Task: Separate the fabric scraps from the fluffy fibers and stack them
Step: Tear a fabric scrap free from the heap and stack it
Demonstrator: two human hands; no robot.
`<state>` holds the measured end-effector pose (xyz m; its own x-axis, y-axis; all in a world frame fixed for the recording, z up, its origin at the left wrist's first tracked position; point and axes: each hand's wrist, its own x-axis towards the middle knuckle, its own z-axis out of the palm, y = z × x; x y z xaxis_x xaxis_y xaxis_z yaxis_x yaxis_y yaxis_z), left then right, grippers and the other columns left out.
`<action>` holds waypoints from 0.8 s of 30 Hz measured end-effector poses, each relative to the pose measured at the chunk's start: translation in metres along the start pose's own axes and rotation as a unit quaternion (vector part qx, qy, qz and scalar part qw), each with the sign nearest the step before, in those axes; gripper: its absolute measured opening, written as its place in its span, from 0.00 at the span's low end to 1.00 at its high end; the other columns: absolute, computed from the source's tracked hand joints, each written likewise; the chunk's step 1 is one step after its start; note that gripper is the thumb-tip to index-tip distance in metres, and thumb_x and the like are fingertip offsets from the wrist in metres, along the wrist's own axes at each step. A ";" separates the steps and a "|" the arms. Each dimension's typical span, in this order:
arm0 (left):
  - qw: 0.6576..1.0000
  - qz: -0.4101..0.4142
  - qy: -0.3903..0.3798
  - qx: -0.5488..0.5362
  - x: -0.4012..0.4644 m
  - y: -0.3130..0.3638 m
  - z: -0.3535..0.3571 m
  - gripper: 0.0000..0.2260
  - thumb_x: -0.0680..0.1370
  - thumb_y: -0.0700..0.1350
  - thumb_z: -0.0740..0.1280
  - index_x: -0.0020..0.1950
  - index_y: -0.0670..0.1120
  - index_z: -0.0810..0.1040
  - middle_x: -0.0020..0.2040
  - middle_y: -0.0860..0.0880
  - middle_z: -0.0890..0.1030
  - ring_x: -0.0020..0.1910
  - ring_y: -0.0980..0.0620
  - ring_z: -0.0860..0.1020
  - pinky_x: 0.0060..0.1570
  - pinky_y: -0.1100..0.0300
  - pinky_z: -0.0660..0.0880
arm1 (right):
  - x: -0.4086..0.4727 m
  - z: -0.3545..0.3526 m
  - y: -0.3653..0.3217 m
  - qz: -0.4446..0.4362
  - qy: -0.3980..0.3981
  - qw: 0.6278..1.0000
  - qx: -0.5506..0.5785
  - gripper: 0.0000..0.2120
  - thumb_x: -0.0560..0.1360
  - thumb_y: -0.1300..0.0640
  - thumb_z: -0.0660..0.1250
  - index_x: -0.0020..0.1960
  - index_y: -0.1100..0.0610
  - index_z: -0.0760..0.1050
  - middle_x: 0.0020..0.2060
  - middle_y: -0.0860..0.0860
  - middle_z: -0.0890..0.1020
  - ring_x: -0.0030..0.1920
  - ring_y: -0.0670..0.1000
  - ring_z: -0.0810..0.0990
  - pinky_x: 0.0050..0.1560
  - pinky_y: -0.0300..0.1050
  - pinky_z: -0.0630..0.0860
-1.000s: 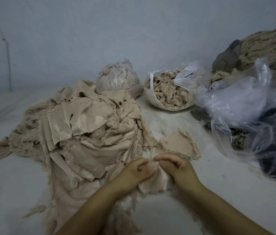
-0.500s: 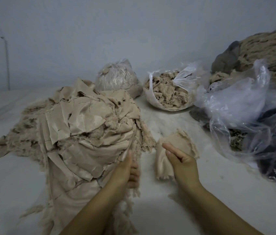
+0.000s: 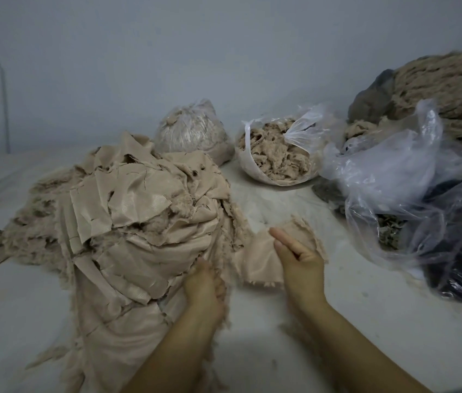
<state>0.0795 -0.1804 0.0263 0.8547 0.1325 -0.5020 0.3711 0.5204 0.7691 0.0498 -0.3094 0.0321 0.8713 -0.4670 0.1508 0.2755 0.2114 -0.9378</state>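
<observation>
Since half a second ago the right hand [image 3: 299, 258] has spread flat, fingers straight and together, pressing the fabric scrap [image 3: 258, 263] onto the small stack [image 3: 307, 232] under its fingertips. The scrap lies flat on the white surface [image 3: 380, 321], its long axis running from the left hand [image 3: 204, 285] toward the right palm. The left hand's fingers curl into the frayed edge of the big scrap pile [image 3: 128, 222]; whether they grip anything, I cannot tell.
</observation>
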 end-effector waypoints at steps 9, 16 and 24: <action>0.973 -0.043 -0.208 0.088 -0.014 0.000 0.014 0.15 0.75 0.46 0.68 0.57 0.38 0.79 0.46 0.38 0.83 0.40 0.43 0.82 0.32 0.55 0.80 | -0.005 -0.001 0.013 0.072 -0.050 0.996 -0.023 0.12 0.75 0.64 0.68 0.53 0.49 0.79 0.39 0.51 0.86 0.38 0.47 0.84 0.37 0.38 0.79; 0.972 -0.003 -0.227 0.068 -0.002 0.018 0.003 0.12 0.78 0.45 0.64 0.56 0.39 0.78 0.42 0.40 0.84 0.37 0.44 0.83 0.32 0.54 0.80 | 0.003 -0.024 0.032 0.102 0.034 0.978 -0.178 0.10 0.80 0.51 0.60 0.50 0.53 0.78 0.31 0.49 0.84 0.31 0.44 0.76 0.38 0.43 0.68; 0.950 0.096 -0.238 0.176 -0.007 0.005 0.006 0.11 0.73 0.47 0.69 0.46 0.40 0.81 0.40 0.40 0.82 0.34 0.48 0.80 0.35 0.60 0.75 | -0.006 0.007 0.012 0.137 -0.035 0.990 -0.021 0.09 0.78 0.55 0.65 0.43 0.59 0.79 0.35 0.52 0.84 0.38 0.55 0.82 0.34 0.44 0.79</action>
<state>0.0778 -0.1837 0.0357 0.9553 -0.2442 -0.1665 0.2177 0.2006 0.9552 0.0508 -0.2977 0.0224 0.9374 -0.3361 -0.0911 0.0091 0.2852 -0.9584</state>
